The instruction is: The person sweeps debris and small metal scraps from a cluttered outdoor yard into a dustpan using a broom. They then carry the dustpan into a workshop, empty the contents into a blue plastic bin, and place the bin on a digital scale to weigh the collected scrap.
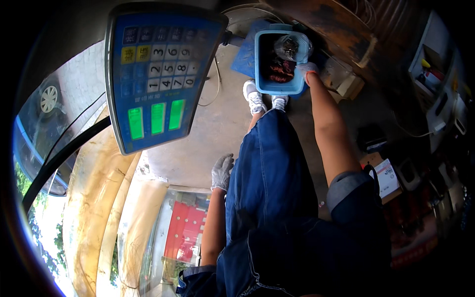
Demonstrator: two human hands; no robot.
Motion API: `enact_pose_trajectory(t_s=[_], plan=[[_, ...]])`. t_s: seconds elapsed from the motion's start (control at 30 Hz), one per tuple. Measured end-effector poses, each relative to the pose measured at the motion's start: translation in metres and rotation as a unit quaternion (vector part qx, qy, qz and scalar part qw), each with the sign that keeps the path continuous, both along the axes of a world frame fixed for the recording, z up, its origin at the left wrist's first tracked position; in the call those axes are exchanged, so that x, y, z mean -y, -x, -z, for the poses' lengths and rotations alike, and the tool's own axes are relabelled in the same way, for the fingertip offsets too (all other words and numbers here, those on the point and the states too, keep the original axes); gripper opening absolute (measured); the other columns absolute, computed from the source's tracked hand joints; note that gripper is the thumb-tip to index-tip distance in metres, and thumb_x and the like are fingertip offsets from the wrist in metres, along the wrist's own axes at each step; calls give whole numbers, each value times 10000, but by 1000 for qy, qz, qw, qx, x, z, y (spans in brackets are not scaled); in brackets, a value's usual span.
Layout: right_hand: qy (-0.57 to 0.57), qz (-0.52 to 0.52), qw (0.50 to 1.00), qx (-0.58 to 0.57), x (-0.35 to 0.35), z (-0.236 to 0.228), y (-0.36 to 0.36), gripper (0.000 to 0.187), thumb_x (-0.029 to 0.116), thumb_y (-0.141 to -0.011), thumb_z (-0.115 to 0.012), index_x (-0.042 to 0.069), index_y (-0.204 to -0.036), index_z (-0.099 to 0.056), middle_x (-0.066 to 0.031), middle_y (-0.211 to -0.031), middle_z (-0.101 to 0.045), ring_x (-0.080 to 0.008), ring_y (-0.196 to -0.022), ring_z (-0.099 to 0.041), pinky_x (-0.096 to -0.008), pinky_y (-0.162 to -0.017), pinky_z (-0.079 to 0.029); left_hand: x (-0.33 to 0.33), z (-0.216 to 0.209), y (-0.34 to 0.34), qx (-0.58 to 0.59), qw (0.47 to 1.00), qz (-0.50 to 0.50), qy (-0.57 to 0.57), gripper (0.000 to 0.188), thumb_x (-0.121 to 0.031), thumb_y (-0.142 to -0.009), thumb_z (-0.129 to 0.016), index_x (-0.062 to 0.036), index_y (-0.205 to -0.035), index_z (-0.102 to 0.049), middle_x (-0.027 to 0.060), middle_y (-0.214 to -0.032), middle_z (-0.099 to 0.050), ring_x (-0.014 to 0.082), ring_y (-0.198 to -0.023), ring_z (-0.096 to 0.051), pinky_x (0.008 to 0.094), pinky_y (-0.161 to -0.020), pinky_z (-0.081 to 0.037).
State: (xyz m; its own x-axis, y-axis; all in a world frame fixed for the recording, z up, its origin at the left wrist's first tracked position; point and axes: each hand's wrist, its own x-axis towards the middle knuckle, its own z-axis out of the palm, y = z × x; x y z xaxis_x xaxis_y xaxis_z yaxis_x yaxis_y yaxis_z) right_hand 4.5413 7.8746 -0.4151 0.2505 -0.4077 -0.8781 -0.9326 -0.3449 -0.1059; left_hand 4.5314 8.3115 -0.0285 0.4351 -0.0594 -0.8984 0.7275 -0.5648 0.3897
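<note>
My right hand, in a pale glove with an orange cuff, is at the right rim of a light-blue plastic basin; its fingers look hooked over the edge. Inside the basin lie dark reddish, lumpy pieces and a clear plastic bag with dark contents. The basin rests partly over a blue flat plate by my shoes. My left hand, in a grey knit glove, hangs empty beside my left leg, fingers loosely apart.
A blue scale display with keys and green screens stands at the upper left. Cables cross the floor. A worn wooden piece is beyond the basin, with cardboard beside it. A white-labelled box sits at right; a car is outside.
</note>
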Motion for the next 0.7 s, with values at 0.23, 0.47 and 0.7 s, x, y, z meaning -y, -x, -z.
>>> enact_pose_trajectory(t_s=[0.23, 0.47, 0.7], plan=[[-13, -159, 986, -40, -14, -21, -19, 387, 392, -721, -663, 81, -952, -677, -194, -1032, -632, -362, -983, -597, -399, -799, -500, -1, 3, 3, -95, 991, -92, -30, 349, -265, -922, -529, 6, -1135, -587, 104, -1075, -628, 186, -973, -607, 301, -838, -488], [30, 60, 997, -39, -63, -91, -44, 286, 216, -721, -582, 58, -938, -683, -206, -990, -649, -360, -962, -620, -402, -799, -508, 41, -12, -12, -57, 990, -127, -8, 301, -242, -915, -545, -7, -1085, -628, 63, -924, -647, 125, -802, -571, 256, -743, -469], [67, -36, 997, -35, -51, -85, 25, 221, 246, -711, -600, 69, -826, -666, -181, -900, -658, -354, -879, -627, -419, -718, -508, 53, -31, -4, -34, 995, -92, 21, 304, -250, -918, -523, -16, -1077, -635, 67, -953, -649, 141, -837, -579, 275, -762, -474]])
